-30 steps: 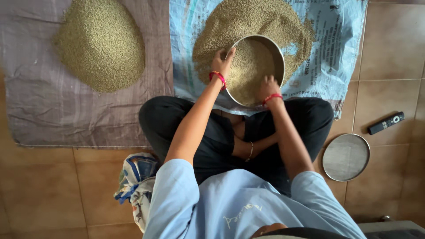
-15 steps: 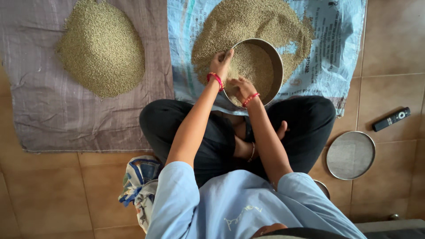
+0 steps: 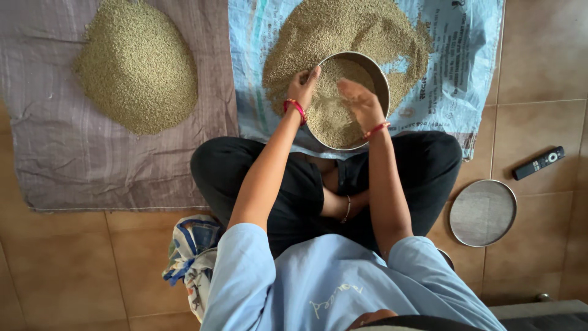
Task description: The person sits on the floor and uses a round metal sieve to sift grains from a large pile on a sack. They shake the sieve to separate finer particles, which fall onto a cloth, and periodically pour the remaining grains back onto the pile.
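Head view, person sits cross-legged on a brown tiled floor [image 3: 61, 270]. Round metal sieve [image 3: 381, 76] of greenish grain sits at 12 o'clock, just past the knees, on a blue woven sack [image 3: 465, 67] spread flat. Left hand [image 3: 302, 86] is clamped on the sieve rim at its 9 o'clock, fingers curled over the edge. Right hand [image 3: 361, 103] lies flat with fingers spread, palm down over the grain inside, holding nothing. Loose grain heap [image 3: 343, 27] on the sack wraps the sieve's far side. Second heap [image 3: 138, 64] sits at 10 o'clock on a grey cloth [image 3: 73, 165], well apart. Second round sieve [image 3: 482, 213] lies at 3 o'clock on the bare tiles, a black remote [image 3: 539, 162] just beyond it (2 o'clock). Crumpled printed bag [image 3: 190, 260] at 8 o'clock, beside the left hip.
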